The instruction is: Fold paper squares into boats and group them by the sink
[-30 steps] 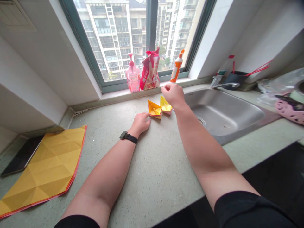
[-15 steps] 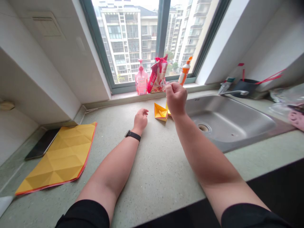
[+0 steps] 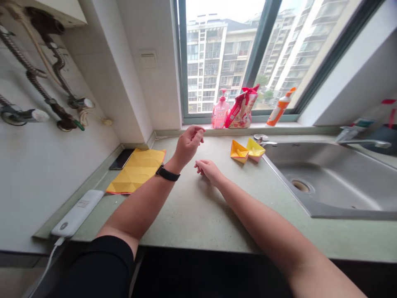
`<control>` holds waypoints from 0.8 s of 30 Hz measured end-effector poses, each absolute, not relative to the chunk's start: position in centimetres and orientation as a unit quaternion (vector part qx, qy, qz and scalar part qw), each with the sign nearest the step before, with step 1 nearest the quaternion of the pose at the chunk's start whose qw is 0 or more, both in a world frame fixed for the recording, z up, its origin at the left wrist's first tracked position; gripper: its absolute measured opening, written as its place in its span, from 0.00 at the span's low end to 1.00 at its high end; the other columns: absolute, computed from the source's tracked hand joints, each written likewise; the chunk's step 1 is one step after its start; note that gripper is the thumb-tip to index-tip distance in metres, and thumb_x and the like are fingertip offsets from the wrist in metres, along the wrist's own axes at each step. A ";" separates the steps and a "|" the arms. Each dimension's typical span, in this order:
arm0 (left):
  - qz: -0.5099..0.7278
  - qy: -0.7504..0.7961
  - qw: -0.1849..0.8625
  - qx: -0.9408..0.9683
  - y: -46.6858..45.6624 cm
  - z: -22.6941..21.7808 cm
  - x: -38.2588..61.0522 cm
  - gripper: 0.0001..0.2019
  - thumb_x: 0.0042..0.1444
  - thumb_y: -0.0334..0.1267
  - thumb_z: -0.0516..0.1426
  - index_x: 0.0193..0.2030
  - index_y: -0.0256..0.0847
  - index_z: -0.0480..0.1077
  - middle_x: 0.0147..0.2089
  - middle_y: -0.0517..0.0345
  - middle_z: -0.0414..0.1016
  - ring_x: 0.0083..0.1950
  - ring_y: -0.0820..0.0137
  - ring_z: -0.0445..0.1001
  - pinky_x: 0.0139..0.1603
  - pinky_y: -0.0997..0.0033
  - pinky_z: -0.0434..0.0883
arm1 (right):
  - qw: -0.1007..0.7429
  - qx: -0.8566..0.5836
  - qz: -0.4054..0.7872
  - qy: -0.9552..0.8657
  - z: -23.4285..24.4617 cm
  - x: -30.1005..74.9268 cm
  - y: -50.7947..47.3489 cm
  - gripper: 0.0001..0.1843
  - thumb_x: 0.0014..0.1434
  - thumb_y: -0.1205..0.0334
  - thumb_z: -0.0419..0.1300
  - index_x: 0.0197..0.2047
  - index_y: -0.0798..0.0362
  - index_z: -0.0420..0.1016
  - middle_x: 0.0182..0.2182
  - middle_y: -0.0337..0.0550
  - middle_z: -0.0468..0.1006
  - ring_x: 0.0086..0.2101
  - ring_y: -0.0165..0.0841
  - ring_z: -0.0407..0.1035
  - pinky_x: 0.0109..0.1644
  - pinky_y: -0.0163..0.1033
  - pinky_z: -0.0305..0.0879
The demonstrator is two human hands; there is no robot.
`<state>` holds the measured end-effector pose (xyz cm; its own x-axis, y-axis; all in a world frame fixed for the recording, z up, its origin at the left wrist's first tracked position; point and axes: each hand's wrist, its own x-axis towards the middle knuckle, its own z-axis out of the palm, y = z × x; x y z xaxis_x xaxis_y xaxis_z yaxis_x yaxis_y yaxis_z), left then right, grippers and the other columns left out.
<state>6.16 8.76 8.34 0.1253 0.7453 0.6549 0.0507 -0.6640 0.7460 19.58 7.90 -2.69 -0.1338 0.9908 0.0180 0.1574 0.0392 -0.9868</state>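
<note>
The orange paper boat (image 3: 239, 156) and the yellow paper boat (image 3: 256, 153) stand far on the counter (image 3: 186, 225), left of the sink (image 3: 344, 212), while left hand (image 3: 187, 145) and right hand (image 3: 209, 169), farther left, curl their fingers together, seemingly empty, perhaps between two steps, so any grasp would need opening.

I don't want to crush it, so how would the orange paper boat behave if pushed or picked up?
The orange paper boat is probably light, being folded paper, so a nudge might slide it into the yellow boat beside it. The folding should help it hold shape, but it could buckle under a firm pinch.
</note>
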 end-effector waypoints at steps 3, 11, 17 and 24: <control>0.505 0.379 0.186 0.752 5.9 7.6 -0.8 0.11 0.74 0.44 0.58 0.46 0.42 0.78 0.36 0.57 0.81 0.38 0.70 0.79 0.44 0.70 0.76 | 0.390 -0.490 0.458 -0.631 -3.2 19.6 6.6 0.20 0.56 0.40 0.64 0.29 0.49 0.79 0.23 0.38 0.74 0.27 0.34 0.66 0.35 0.40 0.61; 0.317 0.543 0.075 0.774 -1.9 1.6 -14.8 0.10 0.71 0.46 0.60 0.46 0.44 0.80 0.50 0.52 0.86 0.53 0.58 0.84 0.61 0.56 0.79 | 0.338 -0.455 0.426 -0.705 -3.8 20.4 6.5 0.22 0.57 0.38 0.63 0.33 0.49 0.82 0.27 0.42 0.80 0.30 0.37 0.70 0.38 0.43 0.63; 0.282 0.539 0.103 0.787 -4.2 -1.6 -17.1 0.11 0.66 0.44 0.66 0.52 0.45 0.80 0.57 0.50 0.84 0.60 0.58 0.82 0.67 0.53 0.77 | 0.322 -0.446 0.424 -0.719 -4.5 21.2 7.2 0.25 0.58 0.35 0.61 0.34 0.49 0.82 0.29 0.44 0.81 0.32 0.39 0.73 0.40 0.44 0.65; 0.305 0.560 0.120 0.761 -4.6 -2.6 -17.4 0.11 0.65 0.48 0.67 0.47 0.44 0.82 0.53 0.50 0.86 0.56 0.58 0.83 0.64 0.51 0.79 | 0.326 -0.429 0.445 -0.715 -4.5 21.5 7.3 0.24 0.59 0.36 0.63 0.35 0.49 0.83 0.30 0.45 0.82 0.33 0.40 0.74 0.41 0.44 0.68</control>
<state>-17.43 -4.59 -2.57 0.1860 0.9257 0.3294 0.7795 -0.3431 0.5241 21.50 7.33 -4.54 -0.4187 0.9043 0.0838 0.3241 0.2350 -0.9164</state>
